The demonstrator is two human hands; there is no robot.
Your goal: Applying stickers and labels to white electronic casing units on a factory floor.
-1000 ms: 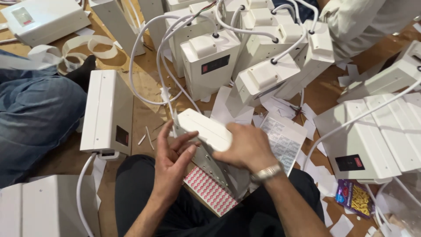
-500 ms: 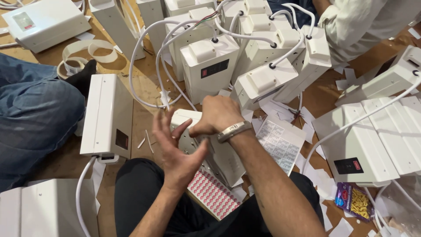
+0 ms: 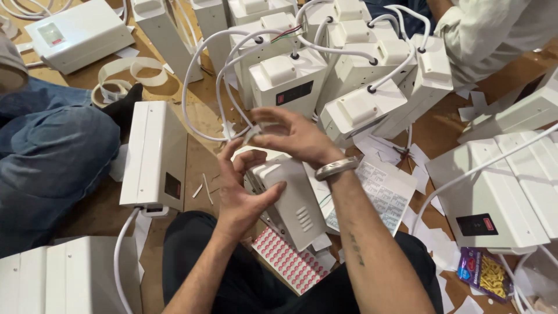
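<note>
Around the sticker sheet [image 3: 288, 260] we count two hands, one bag of screws [image 3: 487, 274] and two tape loops [image 3: 131, 75].

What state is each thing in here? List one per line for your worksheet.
White box on lap: tilted, steadied by left hand.
White cable end: pinched in right hand.
Sticker sheet: flat, partly under the box.
Box by left knee: lying flat, untouched.
Bag of yellow pieces: lying on floor.

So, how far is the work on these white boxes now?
Many white units with cords stand grouped ahead. In hand: one white unit on the lap, steadied by the left hand, while the right hand pinches its white cord. A half-used red sticker sheet lies below.
</note>
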